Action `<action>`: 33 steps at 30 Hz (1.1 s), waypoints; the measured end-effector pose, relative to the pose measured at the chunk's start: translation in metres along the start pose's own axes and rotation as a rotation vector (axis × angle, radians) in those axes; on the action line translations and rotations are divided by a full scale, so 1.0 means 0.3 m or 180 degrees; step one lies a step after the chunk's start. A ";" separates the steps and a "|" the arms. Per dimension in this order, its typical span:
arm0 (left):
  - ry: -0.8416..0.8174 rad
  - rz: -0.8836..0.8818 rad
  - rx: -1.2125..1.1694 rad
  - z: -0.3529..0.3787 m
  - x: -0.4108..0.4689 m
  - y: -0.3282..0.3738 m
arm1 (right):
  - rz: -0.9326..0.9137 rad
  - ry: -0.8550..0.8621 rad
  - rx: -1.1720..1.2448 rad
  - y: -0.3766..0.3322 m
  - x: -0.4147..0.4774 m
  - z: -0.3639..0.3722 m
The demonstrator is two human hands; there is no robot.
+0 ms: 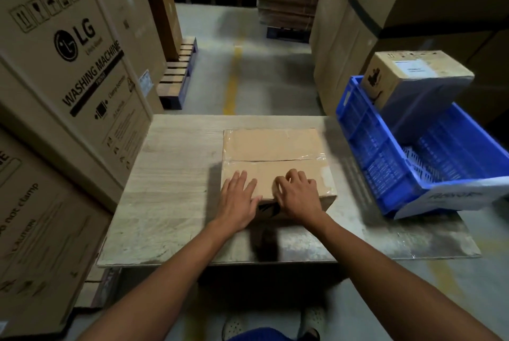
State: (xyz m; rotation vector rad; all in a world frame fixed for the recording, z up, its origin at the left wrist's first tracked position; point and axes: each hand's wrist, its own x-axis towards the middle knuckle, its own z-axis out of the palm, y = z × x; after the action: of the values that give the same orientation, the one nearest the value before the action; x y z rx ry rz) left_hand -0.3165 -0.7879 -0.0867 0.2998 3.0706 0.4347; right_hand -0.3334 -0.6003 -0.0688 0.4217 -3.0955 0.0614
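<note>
From the head view, looking down, the cardboard box (pixel 272 148) sits in the middle of the frame. It lies flat on the wooden table (pixel 176 175), towards the table's right half, with clear tape across its closed top flaps.

My left hand (pixel 239 200) lies on the box's near left corner. Its fingers are straight and slightly spread, pressing flat on the top and holding nothing.

My right hand (pixel 298 197) is just beside it, arched over the near edge of the box. Its fingers are bent, with the tips pressing on the top. I cannot tell whether my thumb clamps the front face.

At the right of the frame a blue crate (pixel 366 153) rests tilted at the table's edge, with a small carton (pixel 418 71) sitting in its far end.

A tall washing machine carton (pixel 68 65) fills the upper left, close against the table. In the upper middle a yellow line (pixel 232 82) runs along the floor beyond the table.
</note>
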 end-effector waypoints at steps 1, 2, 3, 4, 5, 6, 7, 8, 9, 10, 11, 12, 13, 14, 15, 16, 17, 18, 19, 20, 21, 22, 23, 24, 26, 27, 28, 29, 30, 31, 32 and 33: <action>0.0010 -0.0030 0.0067 -0.012 0.008 0.008 | 0.0001 0.0054 -0.0058 -0.005 -0.006 0.007; 0.0061 -0.0052 0.0140 -0.030 0.023 0.015 | 0.0007 0.0042 -0.0089 -0.009 -0.006 0.004; 0.0105 -0.0079 0.0210 -0.050 0.043 0.022 | -0.0007 0.0006 -0.0087 -0.010 0.003 -0.005; 0.0100 -0.0100 0.0259 -0.069 0.066 0.030 | -0.0032 -0.0086 -0.0063 -0.008 0.019 -0.018; 0.0043 -0.0113 0.0256 -0.080 0.086 0.035 | -0.0064 -0.0181 -0.0035 -0.005 0.040 -0.033; -0.0062 -0.0118 0.0215 -0.081 0.105 0.037 | -0.0097 -0.0237 -0.0008 -0.002 0.063 -0.047; -0.0198 -0.0103 0.0168 -0.078 0.121 0.036 | -0.0127 -0.0270 0.0013 0.003 0.086 -0.055; -0.0324 -0.0060 0.0152 -0.073 0.134 0.034 | -0.0153 -0.0318 0.0033 0.007 0.108 -0.055; -0.0408 -0.0021 0.0178 -0.066 0.143 0.032 | -0.0177 -0.0424 0.0065 0.013 0.125 -0.049; -0.0450 -0.0006 0.0226 -0.057 0.148 0.029 | -0.0199 -0.0573 0.0117 0.019 0.136 -0.040; -0.0462 -0.0016 0.0267 -0.048 0.153 0.028 | -0.0219 -0.0721 0.0161 0.027 0.142 -0.027; -0.0459 -0.0039 0.0301 -0.041 0.157 0.027 | -0.0236 -0.0838 0.0173 0.035 0.146 -0.014; -0.0451 -0.0059 0.0331 -0.036 0.160 0.027 | -0.0244 -0.0897 0.0175 0.041 0.148 -0.004; -0.0437 -0.0067 0.0354 -0.033 0.165 0.026 | -0.0238 -0.0915 0.0184 0.046 0.151 0.002; -0.0419 -0.0064 0.0370 -0.031 0.171 0.023 | -0.0229 -0.0923 0.0195 0.048 0.155 0.002; -0.0391 -0.0054 0.0374 -0.030 0.176 0.020 | -0.0230 -0.0944 0.0204 0.046 0.160 -0.004; -0.0352 -0.0039 0.0366 -0.030 0.179 0.018 | -0.0232 -0.0979 0.0213 0.044 0.167 -0.010; -0.0309 -0.0027 0.0352 -0.032 0.177 0.017 | -0.0229 -0.0996 0.0223 0.042 0.170 -0.016; -0.0262 -0.0019 0.0342 -0.031 0.174 0.018 | -0.0224 -0.0980 0.0232 0.040 0.171 -0.020; -0.0226 -0.0018 0.0342 -0.028 0.170 0.018 | -0.0215 -0.0941 0.0241 0.039 0.166 -0.019; -0.0208 -0.0020 0.0353 -0.026 0.169 0.019 | -0.0205 -0.0900 0.0254 0.038 0.158 -0.015; -0.0198 -0.0018 0.0378 -0.026 0.172 0.019 | -0.0200 -0.0873 0.0263 0.038 0.151 -0.012; -0.0199 -0.0012 0.0425 -0.029 0.178 0.020 | -0.0202 -0.0869 0.0262 0.037 0.149 -0.011; -0.0203 0.0008 0.0498 -0.036 0.189 0.020 | -0.0209 -0.0880 0.0247 0.036 0.156 -0.015; -0.0173 0.0090 0.0648 -0.065 0.224 0.024 | -0.0210 -0.0866 0.0175 0.032 0.192 -0.053; -0.0167 0.0126 0.0684 -0.082 0.246 0.028 | -0.0215 -0.0862 0.0117 0.031 0.217 -0.080; -0.0179 0.0137 0.0690 -0.097 0.270 0.034 | -0.0223 -0.0862 0.0063 0.032 0.242 -0.108; -0.0202 0.0122 0.0670 -0.107 0.293 0.037 | -0.0225 -0.0856 0.0037 0.034 0.266 -0.131; -0.0250 0.0074 0.0613 -0.112 0.315 0.037 | -0.0221 -0.0843 0.0041 0.037 0.291 -0.143; -0.0336 -0.0013 0.0523 -0.113 0.335 0.034 | -0.0220 -0.0839 0.0069 0.040 0.312 -0.148; -0.0445 -0.0122 0.0429 -0.111 0.350 0.027 | -0.0221 -0.0856 0.0113 0.042 0.328 -0.144; -0.0545 -0.0235 0.0335 -0.106 0.360 0.017 | -0.0215 -0.0903 0.0160 0.044 0.339 -0.137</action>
State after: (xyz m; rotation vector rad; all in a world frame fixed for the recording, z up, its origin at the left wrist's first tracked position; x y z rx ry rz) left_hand -0.4232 -0.7708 -0.0545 0.2131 2.9302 0.2316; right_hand -0.4345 -0.6131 -0.0260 0.5843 -3.3597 0.0856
